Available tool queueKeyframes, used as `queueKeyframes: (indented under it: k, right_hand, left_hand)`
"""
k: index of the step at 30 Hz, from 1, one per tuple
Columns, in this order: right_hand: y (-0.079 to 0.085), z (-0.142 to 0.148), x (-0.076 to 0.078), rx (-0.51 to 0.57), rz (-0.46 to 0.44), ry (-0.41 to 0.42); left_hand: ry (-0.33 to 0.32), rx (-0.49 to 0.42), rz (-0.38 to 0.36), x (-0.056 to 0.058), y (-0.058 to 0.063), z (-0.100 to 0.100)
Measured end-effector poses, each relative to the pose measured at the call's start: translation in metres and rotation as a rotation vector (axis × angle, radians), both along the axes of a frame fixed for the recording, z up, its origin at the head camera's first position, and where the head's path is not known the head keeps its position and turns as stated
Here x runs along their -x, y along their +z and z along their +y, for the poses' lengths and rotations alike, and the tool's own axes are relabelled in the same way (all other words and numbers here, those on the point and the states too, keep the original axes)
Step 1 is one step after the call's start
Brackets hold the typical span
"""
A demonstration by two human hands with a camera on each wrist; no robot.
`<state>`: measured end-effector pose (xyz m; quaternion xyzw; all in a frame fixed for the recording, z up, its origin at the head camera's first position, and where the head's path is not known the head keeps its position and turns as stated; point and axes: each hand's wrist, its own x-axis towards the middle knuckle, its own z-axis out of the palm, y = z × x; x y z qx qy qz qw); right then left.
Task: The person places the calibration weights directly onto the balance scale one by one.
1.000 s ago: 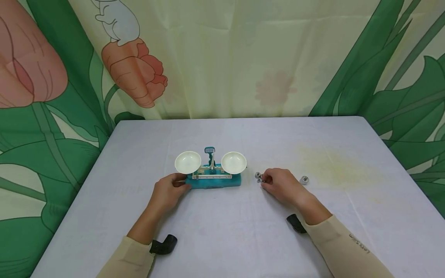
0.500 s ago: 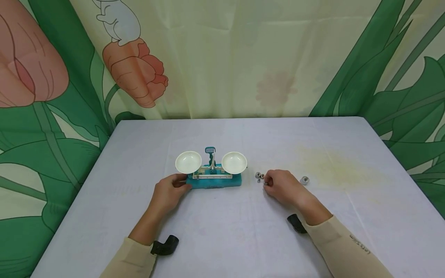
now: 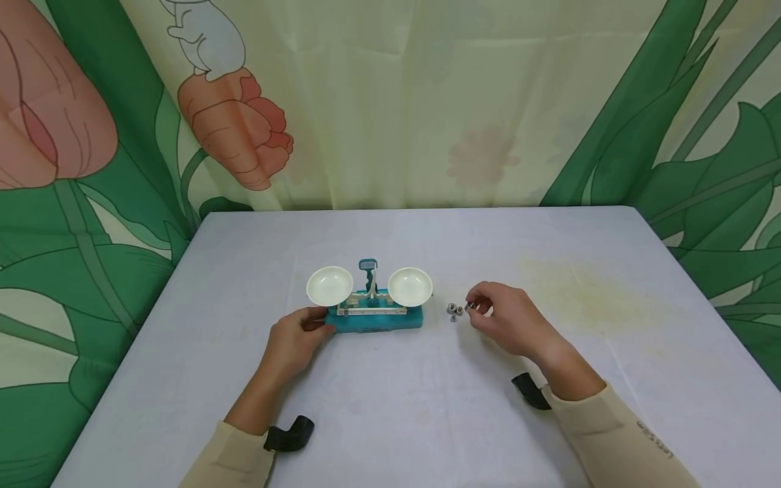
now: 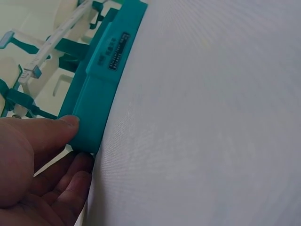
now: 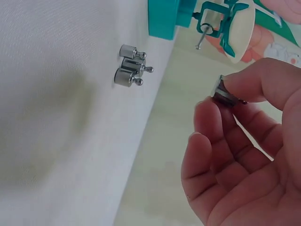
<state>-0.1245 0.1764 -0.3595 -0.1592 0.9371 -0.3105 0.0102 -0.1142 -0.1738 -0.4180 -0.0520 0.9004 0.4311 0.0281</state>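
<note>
A teal balance scale (image 3: 375, 321) with two white pans stands on the white-covered table. My left hand (image 3: 295, 342) grips the left end of its base, the thumb (image 4: 68, 123) on top and the fingers curled at the end. To the right of the scale, my right hand (image 3: 509, 322) pinches a small metal weight (image 5: 224, 92) between thumb and fingertips, raised above the cloth. Close to those fingertips stand a few knobbed metal weights (image 5: 124, 77) in a cluster. Both pans, the left pan (image 3: 329, 285) and the right pan (image 3: 411, 286), are bare.
A white cloth (image 3: 390, 407) covers the table, with a faint yellowish stain (image 3: 579, 291) at the right. Behind the far edge hangs a curtain (image 3: 390, 102) printed with plants and a rabbit. Black wrist cameras sit at both cuffs.
My right hand has drawn back from the cluster and lifted, a small weight pinched in it. The larger weight at the right is now out of sight. My left hand stays on the base.
</note>
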Motion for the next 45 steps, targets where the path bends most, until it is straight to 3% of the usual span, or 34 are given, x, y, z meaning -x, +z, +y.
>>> queueKeyframes:
  k: [22, 45]
  right_hand:
    - [0.011, -0.028, 0.011, 0.107, 0.101, 0.029]
    - [0.014, -0.066, 0.04, 0.04, 0.113, 0.107]
  left_hand:
    - [0.016, 0.009, 0.005, -0.002, -0.002, 0.0]
    - [0.008, 0.002, 0.01, -0.001, -0.002, 0.0]
